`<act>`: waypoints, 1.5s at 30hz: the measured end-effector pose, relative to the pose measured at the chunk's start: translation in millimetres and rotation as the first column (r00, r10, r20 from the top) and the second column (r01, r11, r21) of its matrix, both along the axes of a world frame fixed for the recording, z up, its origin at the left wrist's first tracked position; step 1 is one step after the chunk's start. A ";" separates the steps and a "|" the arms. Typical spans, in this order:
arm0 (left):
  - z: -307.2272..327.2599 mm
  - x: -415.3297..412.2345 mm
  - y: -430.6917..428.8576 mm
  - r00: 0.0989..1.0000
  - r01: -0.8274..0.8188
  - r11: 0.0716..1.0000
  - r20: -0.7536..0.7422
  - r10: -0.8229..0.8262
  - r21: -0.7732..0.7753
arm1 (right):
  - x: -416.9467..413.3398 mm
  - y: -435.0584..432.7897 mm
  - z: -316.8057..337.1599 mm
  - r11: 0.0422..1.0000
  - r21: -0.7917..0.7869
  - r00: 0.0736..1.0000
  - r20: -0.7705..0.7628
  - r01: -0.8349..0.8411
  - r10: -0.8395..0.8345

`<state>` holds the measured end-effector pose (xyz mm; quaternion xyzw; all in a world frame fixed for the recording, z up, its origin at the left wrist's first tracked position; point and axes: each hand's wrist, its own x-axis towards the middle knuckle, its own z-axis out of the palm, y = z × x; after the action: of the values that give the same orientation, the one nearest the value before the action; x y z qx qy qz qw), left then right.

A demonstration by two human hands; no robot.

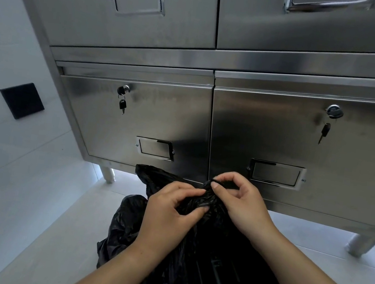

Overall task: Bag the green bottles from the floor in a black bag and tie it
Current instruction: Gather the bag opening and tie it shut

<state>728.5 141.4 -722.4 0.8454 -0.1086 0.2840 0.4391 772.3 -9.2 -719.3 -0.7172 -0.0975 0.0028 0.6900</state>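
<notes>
Low in the frame's centre, the black bag [125, 225] sits on the floor [24, 214]; the left hand [168, 214] and right hand [238, 203] pinch its gathered neck. Thin plastic could slip from the fingers [217, 186], loosening the half-made knot. No bottles show.

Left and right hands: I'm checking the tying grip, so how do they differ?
The left hand lies lower, pinching the black bag between thumb and fingers; the right hand is higher, its thumb and forefinger curled into a ring at the gathered top. Both grip the bag's neck.
</notes>
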 end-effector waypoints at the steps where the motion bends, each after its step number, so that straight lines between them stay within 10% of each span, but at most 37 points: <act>1: 0.0 0.9 1.9 1.000 -0.004 1.000 -0.005 0.004 -0.013 | 0.5 -2.9 -0.6 0.998 0.005 0.998 0.000 -0.068 0.068; 5: 0.3 4.1 7.7 0.998 0.008 0.996 -0.058 -0.013 -0.086 | 2.3 -12.7 -1.8 0.960 -0.037 0.958 0.056 -0.278 0.280; 20: -2.2 3.3 14.0 0.989 0.075 0.997 -0.123 -0.077 -0.024 | 3.9 -4.7 -7.5 0.944 -0.327 0.973 0.224 0.029 0.048; 32: -4.2 -0.5 12.0 0.996 0.071 0.997 -0.060 -0.071 0.003 | 1.1 -1.1 -5.4 0.979 -0.174 0.994 -0.026 -0.107 0.104; 39: -3.1 6.9 18.1 0.984 -0.008 0.984 -0.174 -0.024 -0.181 | -0.5 -9.8 -2.5 0.916 -0.341 0.941 0.181 -0.211 0.285; 45: 0.1 11.2 18.6 0.974 -0.030 0.972 -0.226 -0.025 -0.233 | 0.5 -10.7 1.4 0.860 -0.510 0.889 0.399 0.011 0.225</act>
<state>739.7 160.0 -722.3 0.8147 -0.0221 0.1966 0.5451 772.8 -19.9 -717.9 -0.8451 -0.2894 -0.0968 0.4389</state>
